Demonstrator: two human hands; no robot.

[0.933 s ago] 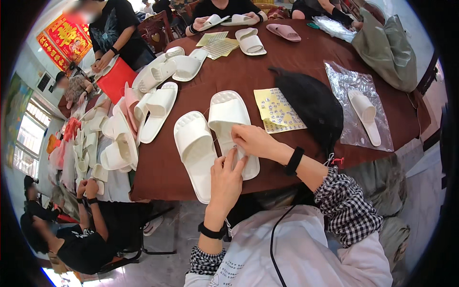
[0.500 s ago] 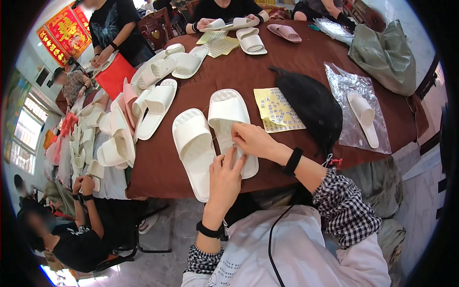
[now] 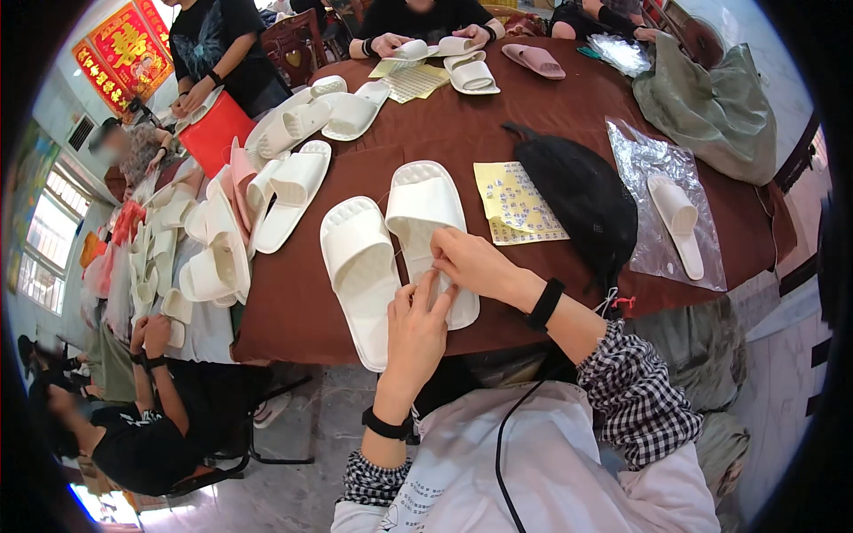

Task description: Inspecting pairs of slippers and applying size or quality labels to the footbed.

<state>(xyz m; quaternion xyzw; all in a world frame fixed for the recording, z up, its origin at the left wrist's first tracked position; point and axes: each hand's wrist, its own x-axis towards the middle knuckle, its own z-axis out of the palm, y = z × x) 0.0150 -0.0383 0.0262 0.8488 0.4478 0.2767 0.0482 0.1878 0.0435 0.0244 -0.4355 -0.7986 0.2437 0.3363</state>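
Note:
A pair of white slippers lies side by side in front of me, toes pointing away. Over the insole of the right-hand slipper (image 3: 426,188), my left hand (image 3: 418,330) rests with its fingers stretched out and somewhat apart. My right hand (image 3: 480,265) is bent over the same insole just below the strap, its fingers curled together; whatever they pinch or press is hidden. The left-hand slipper (image 3: 362,275) lies untouched beside it. A yellow sheet of small printed stickers (image 3: 514,204) is to the right of the pair, its corner tucked against a black cloth bag (image 3: 582,200).
White slippers (image 3: 298,182) crowd the table's left side near a red bin (image 3: 218,133). On the right, a single white slipper (image 3: 675,213) lies on a clear plastic bag (image 3: 635,164), with a grey-green sack (image 3: 711,111) behind. Co-workers sit and stand around the brown-covered table (image 3: 293,311).
My hands stay at nearly the same place on the slipper, with only slight finger movement. Across the table, a co-worker's hands and the slippers they hold have shifted a little.

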